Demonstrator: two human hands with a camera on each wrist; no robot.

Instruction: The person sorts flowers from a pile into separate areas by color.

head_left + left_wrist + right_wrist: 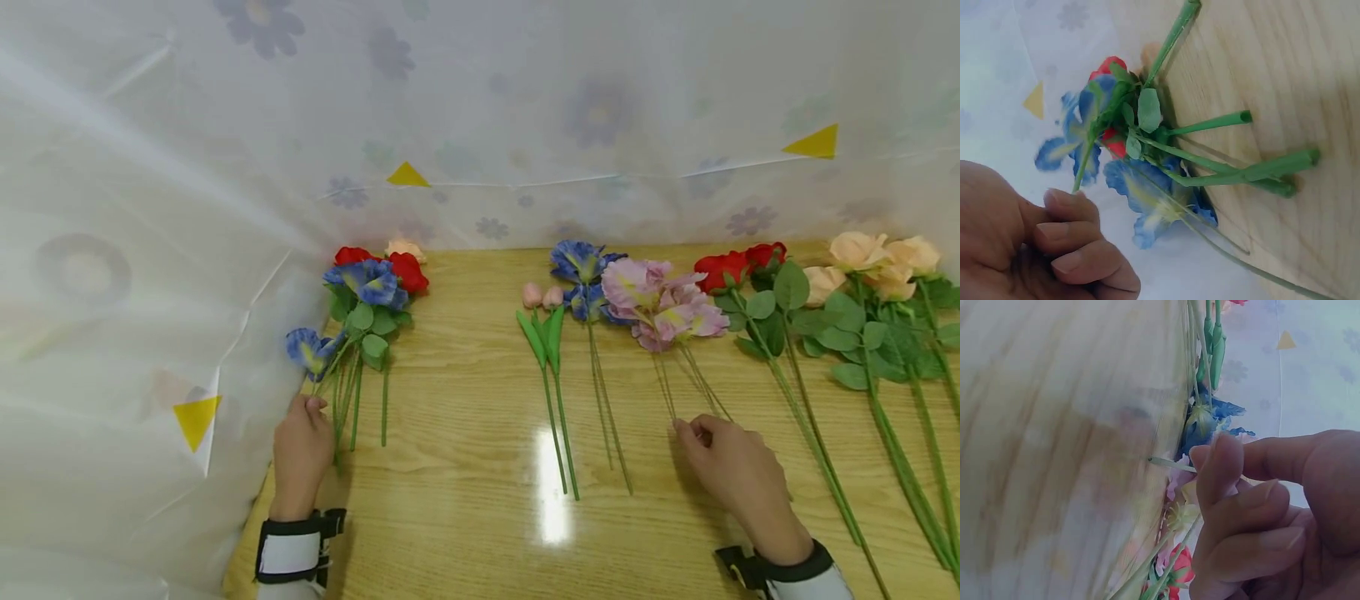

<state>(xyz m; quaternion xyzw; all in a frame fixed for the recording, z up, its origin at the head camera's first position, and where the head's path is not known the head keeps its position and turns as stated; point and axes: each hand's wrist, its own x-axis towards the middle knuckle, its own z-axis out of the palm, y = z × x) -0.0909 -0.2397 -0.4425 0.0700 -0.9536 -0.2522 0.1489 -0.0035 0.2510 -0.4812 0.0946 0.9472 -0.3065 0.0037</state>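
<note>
My left hand (303, 446) pinches the thin green stem of a blue iris (307, 350) at the table's left side. In the left wrist view, that stem (1082, 165) rises from between thumb and fingers. Beside it lies a bunch with blue irises (375, 283), red roses (408, 272), a peach rose (406, 249) and green leaves. On the right, my right hand (731, 467) pinches a thin stem below the pink irises (660, 304). The stem's cut end (1159, 461) sticks out past the fingertips in the right wrist view.
Two pink tulips (553, 333) and blue irises (581, 267) lie mid-table. Farther right are red roses (723, 271) and peach roses (858, 252) with long stems. A pale floral sheet (480, 108) hangs along the back and left edges of the wooden table (465, 392).
</note>
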